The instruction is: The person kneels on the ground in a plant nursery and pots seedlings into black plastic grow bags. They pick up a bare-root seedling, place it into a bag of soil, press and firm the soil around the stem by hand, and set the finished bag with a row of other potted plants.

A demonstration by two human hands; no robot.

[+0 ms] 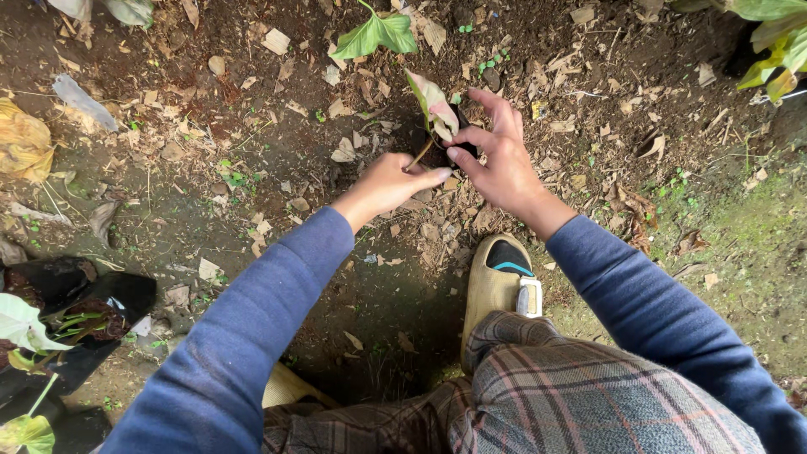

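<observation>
Dark soil strewn with dry leaf bits and wood chips fills the view, turning to mossy green ground at the far right. At the far left lies a yellowed dry leaf, and below it, near the lower left corner, sit black plastic nursery bags with soil and pale green leaves in them. Moving right, the left hand reaches forward from a blue sleeve, its fingers pressed to the base of a small seedling; its grip looks pinched on the stem just above the soil, though the fingertips are partly hidden. The seedling stands in the middle of the frame, between both hands, with a pale green and pinkish leaf rising upright from a dark clump of earth. Behind it, well apart, a bigger green leaf grows out of the ground. The right hand cups the seedling's root clump from the other side, thumb and fingers curled around it, grasping. Below the hands, a tan sandal rests flat on the soil, with plaid trousers over the knee at the bottom.
</observation>
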